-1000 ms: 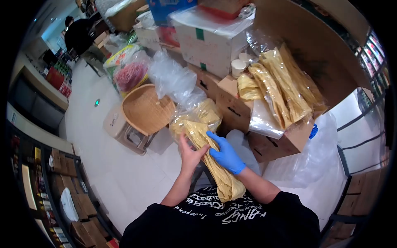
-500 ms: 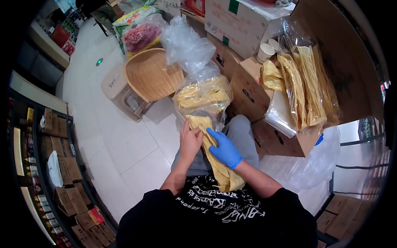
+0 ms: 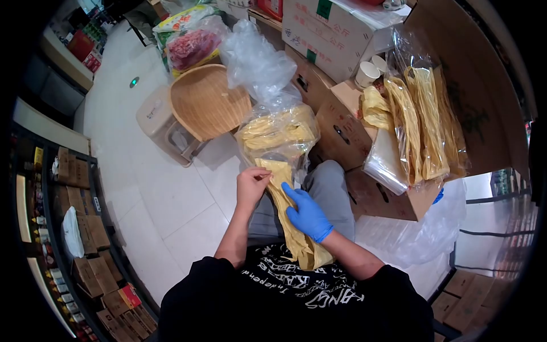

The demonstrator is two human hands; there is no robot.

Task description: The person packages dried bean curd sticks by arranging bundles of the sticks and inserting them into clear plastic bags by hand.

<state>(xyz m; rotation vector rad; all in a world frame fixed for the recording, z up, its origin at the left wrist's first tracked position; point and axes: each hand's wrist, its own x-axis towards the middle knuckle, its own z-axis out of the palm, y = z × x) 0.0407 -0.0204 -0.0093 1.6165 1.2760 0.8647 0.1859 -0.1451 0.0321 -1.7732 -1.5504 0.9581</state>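
A long, flat bundle of yellow dried tofu skin (image 3: 279, 196) lies lengthwise over my lap, its lower end against my shirt. My right hand (image 3: 307, 215), in a blue glove, grips it from the right side with the thumb on top. At the bundle's upper left edge, my bare left hand (image 3: 252, 185) has its fingertips pinched together; whatever is between them is too small to make out. Just beyond the bundle's top end sits a clear plastic bag (image 3: 277, 134) filled with more folded tofu skin.
A wooden basket (image 3: 208, 102) rests on a beige stool (image 3: 162, 122) at the left. To the right, bagged tofu skin sticks (image 3: 427, 128), a plastic roll (image 3: 386, 165) and paper cups (image 3: 367, 73) lie on a cardboard box (image 3: 393, 196). Shelves with cartons (image 3: 94, 276) line the far left.
My left hand has shifted left from over the bundle to its edge, its fingers now pinched. The right hand keeps its hold, and the bundle has barely moved.
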